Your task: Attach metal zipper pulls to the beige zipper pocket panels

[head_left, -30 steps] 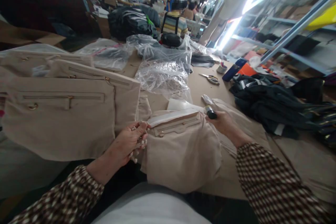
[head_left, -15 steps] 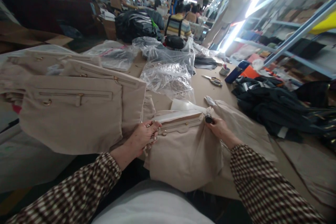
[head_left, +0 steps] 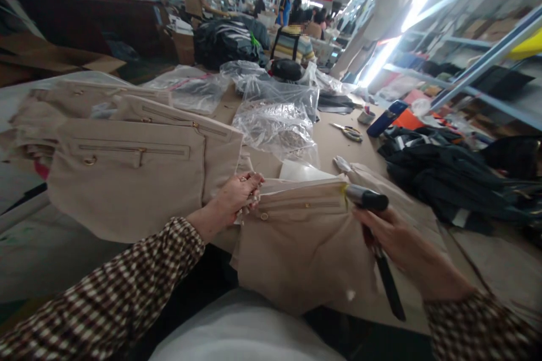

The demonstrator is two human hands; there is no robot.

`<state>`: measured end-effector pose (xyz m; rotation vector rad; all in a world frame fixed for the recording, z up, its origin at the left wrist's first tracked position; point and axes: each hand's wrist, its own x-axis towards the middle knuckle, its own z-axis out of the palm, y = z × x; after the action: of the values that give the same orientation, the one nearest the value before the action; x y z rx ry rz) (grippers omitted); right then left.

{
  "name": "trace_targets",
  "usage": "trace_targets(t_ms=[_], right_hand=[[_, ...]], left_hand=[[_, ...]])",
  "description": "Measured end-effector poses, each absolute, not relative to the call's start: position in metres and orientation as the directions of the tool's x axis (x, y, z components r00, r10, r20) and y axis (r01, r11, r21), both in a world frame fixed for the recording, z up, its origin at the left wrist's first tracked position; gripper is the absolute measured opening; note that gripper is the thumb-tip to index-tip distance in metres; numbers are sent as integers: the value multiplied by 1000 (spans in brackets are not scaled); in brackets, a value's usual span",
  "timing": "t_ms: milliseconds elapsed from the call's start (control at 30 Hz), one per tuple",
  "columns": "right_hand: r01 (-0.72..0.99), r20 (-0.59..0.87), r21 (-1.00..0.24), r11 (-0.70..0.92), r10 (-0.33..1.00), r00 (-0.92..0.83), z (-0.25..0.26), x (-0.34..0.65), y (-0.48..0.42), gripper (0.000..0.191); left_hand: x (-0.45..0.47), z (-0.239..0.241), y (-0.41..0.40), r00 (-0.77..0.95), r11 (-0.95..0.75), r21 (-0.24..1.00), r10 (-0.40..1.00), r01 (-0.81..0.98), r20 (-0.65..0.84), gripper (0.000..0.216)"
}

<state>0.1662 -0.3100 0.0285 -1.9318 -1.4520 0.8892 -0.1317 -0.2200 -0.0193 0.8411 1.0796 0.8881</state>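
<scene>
My left hand is closed at the upper left corner of a beige fabric piece with a zip. Small pale and shiny bits show between its fingers, too small to name. In my right hand is a mallet with a silver head, a black end and a black handle pointing down toward me. Its yellowish end meets the fabric's upper right corner. Close to my left hand lies a stack of similar beige pieces with gold-coloured zips and a ring.
Clear plastic bags lie across the table. Scissors, a small cup and a blue box-like object stand farther right. Dark garments or cloth are heaped at the right. Several people work in the background.
My right hand has moved right and toward me, away from the fabric's corner; the mallet's head and handle now show side-on. My left hand keeps its hold and has shifted slightly up.
</scene>
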Motion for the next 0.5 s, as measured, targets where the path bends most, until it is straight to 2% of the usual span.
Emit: trace_targets(t_ms=[100,233,333,400,500], right_hand=[[488,-269,-790,-372,925,268,28,175,-348,48],[422,-368,-764,-489,866,338,-6,197,-358,52],[460,-290,-775,-432,892,348,-37,213,-340,49],[559,-190,-748,-357,923,335,-51,225,-323,45],[789,-68,-538,-298,948,311,-51,240,-300,34]], left_hand=[[-132,-13,-217,242,400,904,902,-149,-358,21],[-122,-16,-219,327,399,905,884,-151,-335,28],[-111,-20,-221,348,387,911,881,-141,-320,25],[-104,-21,-220,365,371,922,878,-113,-309,23],[-94,-20,-218,407,361,933,854,-15,-324,24]])
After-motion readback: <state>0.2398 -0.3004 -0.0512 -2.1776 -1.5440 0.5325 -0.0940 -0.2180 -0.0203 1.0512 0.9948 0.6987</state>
